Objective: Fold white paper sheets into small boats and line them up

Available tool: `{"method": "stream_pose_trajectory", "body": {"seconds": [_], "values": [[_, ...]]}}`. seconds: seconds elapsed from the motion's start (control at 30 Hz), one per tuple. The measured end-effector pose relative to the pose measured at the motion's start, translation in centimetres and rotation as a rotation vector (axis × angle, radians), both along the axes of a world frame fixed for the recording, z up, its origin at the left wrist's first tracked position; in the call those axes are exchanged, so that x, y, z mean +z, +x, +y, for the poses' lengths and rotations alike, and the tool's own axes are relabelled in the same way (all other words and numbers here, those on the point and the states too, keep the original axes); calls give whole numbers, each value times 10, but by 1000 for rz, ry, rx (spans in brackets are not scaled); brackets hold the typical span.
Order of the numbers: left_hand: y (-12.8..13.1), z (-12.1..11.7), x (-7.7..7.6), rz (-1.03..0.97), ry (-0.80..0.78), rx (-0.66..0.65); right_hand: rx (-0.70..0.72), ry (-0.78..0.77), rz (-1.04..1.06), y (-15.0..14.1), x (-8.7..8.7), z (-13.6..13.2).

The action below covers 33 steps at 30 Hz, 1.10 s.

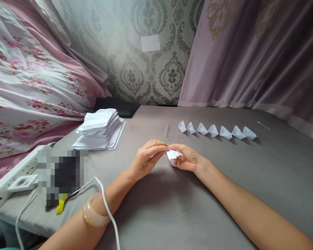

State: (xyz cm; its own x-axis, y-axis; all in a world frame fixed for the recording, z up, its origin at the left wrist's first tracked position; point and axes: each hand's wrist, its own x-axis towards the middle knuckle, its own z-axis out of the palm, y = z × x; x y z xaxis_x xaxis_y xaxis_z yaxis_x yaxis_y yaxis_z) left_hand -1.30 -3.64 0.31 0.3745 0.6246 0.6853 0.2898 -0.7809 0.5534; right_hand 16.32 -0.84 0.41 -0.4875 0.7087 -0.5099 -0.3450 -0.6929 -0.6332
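Note:
My left hand (146, 158) and my right hand (187, 159) meet over the grey surface (172, 208), both pinching a small folded white paper piece (173, 155). The left fingers close on its left tip, the right hand cups it from the right. A pale bangle (94, 215) sits on my left wrist. A row of several small folded paper boats (216, 131) lies beyond my right hand. A stack of white paper sheets (101, 130) rests to the far left of my hands.
A white power strip (13, 182) and a white cable (106, 205) lie at the left edge, beside a blurred dark object (62, 173). A floral bedcover (28, 86) rises on the left, a mauve curtain (250, 55) on the right, patterned wallpaper (146, 69) behind.

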Motion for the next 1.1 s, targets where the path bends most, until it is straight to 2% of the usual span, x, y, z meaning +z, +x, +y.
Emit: {"method": "stream_pose_trajectory", "body": {"seconds": [0.1, 0.17, 0.2, 0.27, 0.37, 0.5, 0.6, 0.73, 0.93, 1.1], "values": [[4, -5, 2, -127, -232, -4, 58, -12, -53, -1, 1, -3], [7, -6, 4, -298, -446, 37, 73, 100, -156, -1, 2, -3], [8, -7, 5, -390, -549, 59, 31, 207, -248, -1, 3, -3], [10, -6, 6, -544, -714, 83, -158, 488, -469, 0, 6, -2], [11, -5, 7, -663, -859, 84, -423, 914, -679, -2, 15, -6], [13, -6, 6, -691, -935, 92, -479, 1269, -862, -12, 25, -21], [15, -8, 4, -672, -963, 63, -454, 1357, -950, -18, 22, -27], [17, -10, 3, -674, -985, 36, -468, 1364, -980, -19, 13, -25], [13, -7, 2, -750, -898, 98, -390, 1431, -1022, -19, 7, -26], [12, -6, 1, -793, -919, 117, -411, 1542, -1120, -22, 2, -30]]}}
